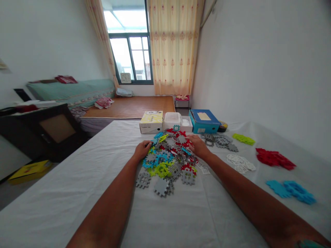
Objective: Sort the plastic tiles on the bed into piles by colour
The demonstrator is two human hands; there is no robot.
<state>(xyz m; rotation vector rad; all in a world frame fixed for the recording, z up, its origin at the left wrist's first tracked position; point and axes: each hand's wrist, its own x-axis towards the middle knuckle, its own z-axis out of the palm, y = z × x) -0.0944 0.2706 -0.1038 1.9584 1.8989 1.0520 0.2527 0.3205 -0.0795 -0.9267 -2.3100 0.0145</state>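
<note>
Forearms (111, 206) converge ahead; tile pile (168, 162) lies between left hand (142, 148) and right hand (198, 146), apart, each touching its far side; grip indiscernible.

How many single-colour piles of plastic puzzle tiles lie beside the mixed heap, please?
5, right of the mixed heap: grey pile adjoining, lime at the back, white, red, then blue nearest.

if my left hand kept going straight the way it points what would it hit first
Probably the mixed pile of pieces: the left hand rests at its edge, fingers aimed into it. Beyond the pile stands the yellow box, though depth is unclear.
</note>
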